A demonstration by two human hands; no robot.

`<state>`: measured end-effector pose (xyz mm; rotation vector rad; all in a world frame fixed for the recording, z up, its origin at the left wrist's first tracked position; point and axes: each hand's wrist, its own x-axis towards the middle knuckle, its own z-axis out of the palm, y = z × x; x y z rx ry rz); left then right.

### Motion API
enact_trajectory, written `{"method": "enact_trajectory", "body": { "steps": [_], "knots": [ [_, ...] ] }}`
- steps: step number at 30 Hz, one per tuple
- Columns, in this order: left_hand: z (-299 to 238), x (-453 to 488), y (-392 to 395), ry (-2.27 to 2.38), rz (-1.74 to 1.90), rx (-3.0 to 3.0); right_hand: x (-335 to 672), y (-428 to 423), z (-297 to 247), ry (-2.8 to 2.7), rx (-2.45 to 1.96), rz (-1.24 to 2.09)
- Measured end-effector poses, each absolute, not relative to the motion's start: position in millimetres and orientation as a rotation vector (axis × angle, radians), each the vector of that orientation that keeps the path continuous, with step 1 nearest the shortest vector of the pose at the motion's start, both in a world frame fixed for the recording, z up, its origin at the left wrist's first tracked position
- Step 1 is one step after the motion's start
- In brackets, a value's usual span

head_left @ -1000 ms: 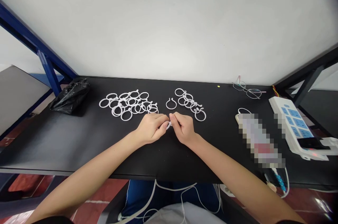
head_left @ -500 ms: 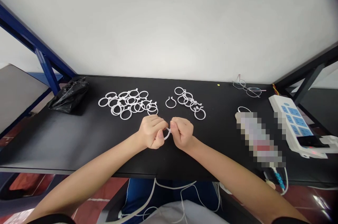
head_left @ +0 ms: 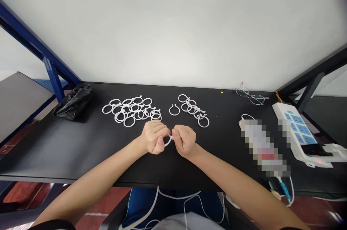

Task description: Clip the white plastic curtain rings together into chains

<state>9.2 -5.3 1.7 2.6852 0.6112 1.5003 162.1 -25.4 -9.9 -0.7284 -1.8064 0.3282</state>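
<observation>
My left hand [head_left: 154,137] and my right hand [head_left: 184,139] meet above the middle of the black table [head_left: 81,150], both closed on one white plastic ring [head_left: 168,139] held between them. Behind my left hand lies a heap of several white rings [head_left: 131,110]. A smaller cluster of rings [head_left: 193,109] lies behind my right hand, with a single open ring [head_left: 174,109] apart from it on its left.
A crumpled black plastic bag [head_left: 73,102] sits at the far left of the table. Wire-framed glasses [head_left: 252,95] lie at the back right. A white power strip [head_left: 300,134] and a blurred-out object [head_left: 262,147] lie on the right, with cables hanging off the front edge.
Both hands drew back slightly toward me with the ring and curled tighter on it; the ring now shows between them. The piles have not moved.
</observation>
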Motion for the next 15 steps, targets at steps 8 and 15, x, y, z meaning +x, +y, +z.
{"method": "enact_trajectory", "body": {
  "steps": [8,15],
  "knots": [
    [2,-13,8,0.819,1.608,2.587,166,-16,-12,-1.837,-0.830,0.386],
    [11,-36,31,1.662,1.213,2.584,172,1,-13,-1.917,-1.028,0.329]
  ]
}}
